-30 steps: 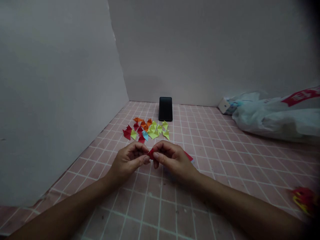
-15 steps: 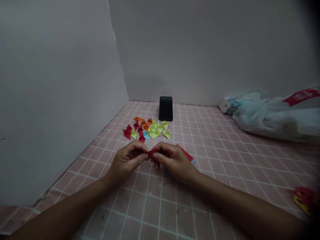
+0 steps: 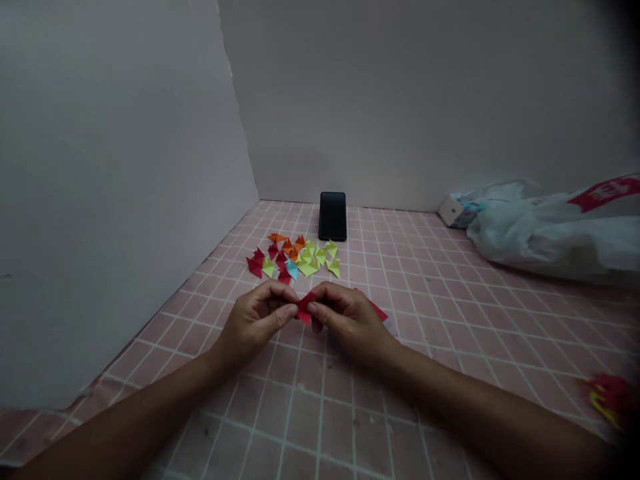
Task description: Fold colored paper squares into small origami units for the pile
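A small folded piece of red paper [image 3: 305,309] is held between my two hands above the tiled surface. My left hand [image 3: 263,312] pinches its left side between thumb and fingers. On the other side, the thumb and fingers of my right hand [image 3: 345,317] close on its right edge. Just beyond my hands lies a group of small folded paper figures in red, orange [image 3: 291,249], yellow [image 3: 308,264] and light blue [image 3: 291,269]. Flat red paper [image 3: 379,311] shows partly from behind my right hand, which hides the rest of it.
A black phone-like device [image 3: 333,217] leans upright near the back wall. At the right lie a white plastic bag [image 3: 550,233] with red print and a small box [image 3: 454,211]. A blurred red and yellow item [image 3: 610,400] is at the lower right. A wall [image 3: 110,200] rises on the left.
The red paper between my fingers has opened out and now shows a larger pointed shape. My hands have stayed in nearly the same place.
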### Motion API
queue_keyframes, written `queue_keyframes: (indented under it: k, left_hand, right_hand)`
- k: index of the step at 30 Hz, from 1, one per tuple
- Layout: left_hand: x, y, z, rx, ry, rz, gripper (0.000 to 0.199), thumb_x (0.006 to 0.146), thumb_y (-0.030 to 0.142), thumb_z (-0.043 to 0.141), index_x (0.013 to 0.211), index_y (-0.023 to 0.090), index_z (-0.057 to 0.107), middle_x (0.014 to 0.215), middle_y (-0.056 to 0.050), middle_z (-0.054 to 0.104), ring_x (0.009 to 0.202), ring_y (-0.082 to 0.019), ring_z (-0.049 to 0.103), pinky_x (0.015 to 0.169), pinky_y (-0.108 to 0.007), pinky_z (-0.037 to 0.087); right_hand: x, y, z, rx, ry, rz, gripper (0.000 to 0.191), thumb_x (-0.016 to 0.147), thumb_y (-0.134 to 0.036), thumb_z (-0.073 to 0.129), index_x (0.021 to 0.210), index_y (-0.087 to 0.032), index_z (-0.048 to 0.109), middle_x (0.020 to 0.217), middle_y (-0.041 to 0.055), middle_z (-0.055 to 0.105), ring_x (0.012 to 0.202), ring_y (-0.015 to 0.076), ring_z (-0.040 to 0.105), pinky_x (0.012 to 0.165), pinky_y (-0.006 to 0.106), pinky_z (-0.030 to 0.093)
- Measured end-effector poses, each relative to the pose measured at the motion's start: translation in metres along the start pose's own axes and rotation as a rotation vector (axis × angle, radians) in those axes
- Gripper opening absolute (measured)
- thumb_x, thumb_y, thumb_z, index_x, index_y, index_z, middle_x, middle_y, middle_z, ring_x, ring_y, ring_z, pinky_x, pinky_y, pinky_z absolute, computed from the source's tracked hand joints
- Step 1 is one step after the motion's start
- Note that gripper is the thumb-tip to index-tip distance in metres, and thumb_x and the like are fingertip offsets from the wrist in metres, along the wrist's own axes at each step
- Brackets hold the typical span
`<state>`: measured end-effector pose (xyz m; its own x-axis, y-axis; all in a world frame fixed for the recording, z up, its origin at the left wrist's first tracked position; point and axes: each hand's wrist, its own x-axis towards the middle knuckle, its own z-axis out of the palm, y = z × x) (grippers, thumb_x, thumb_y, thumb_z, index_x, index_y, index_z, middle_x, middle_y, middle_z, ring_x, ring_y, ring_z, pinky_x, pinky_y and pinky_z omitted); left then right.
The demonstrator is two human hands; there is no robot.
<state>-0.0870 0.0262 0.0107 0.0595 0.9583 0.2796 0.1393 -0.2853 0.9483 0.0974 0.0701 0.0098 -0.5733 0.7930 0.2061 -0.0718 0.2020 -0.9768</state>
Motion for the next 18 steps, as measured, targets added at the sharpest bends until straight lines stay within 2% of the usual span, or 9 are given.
queue_keyframes:
  k: [3, 11, 18]
  left_hand:
    - [0.0004, -0.0035, 0.0008, -0.052, 0.005, -0.05, 0.014, 0.079, 0.018, 0.071, 0.092, 0.016, 0.065, 0.087, -0.002, 0.068, 0.082, -0.015, 0.067, 0.074, -0.025, 0.056]
    - [0.0018, -0.0039, -0.0005, -0.068, -0.038, -0.108, 0.009, 0.082, 0.018, 0.068, 0.09, 0.016, 0.066, 0.085, -0.002, 0.068, 0.079, -0.013, 0.066, 0.072, -0.024, 0.055]
    - [0.0017, -0.0056, 0.0004, -0.053, -0.03, -0.028, 0.01, 0.08, 0.017, 0.07, 0.089, 0.017, 0.065, 0.085, -0.002, 0.068, 0.081, -0.015, 0.067, 0.076, -0.026, 0.057]
  right_hand:
    - [0.0, 0.0, -0.0005, -0.03, 0.008, -0.003, 0.011, 0.087, -0.021, 0.059, 0.076, -0.018, 0.06, 0.066, -0.0024, 0.058, 0.059, 0.0111, 0.052, 0.058, 0.025, 0.044]
    - [0.0001, 0.0047, 0.0001, 0.002, 0.001, 0.023, 0.008, 0.086, -0.021, 0.061, 0.078, -0.018, 0.062, 0.069, -0.0024, 0.058, 0.06, 0.0109, 0.052, 0.058, 0.025, 0.044]
    - [0.001, 0.0042, -0.001, 0.029, -0.007, 0.028, 0.01, 0.085, -0.023, 0.062, 0.076, -0.018, 0.062, 0.069, -0.0018, 0.058, 0.062, 0.0115, 0.054, 0.06, 0.026, 0.045]
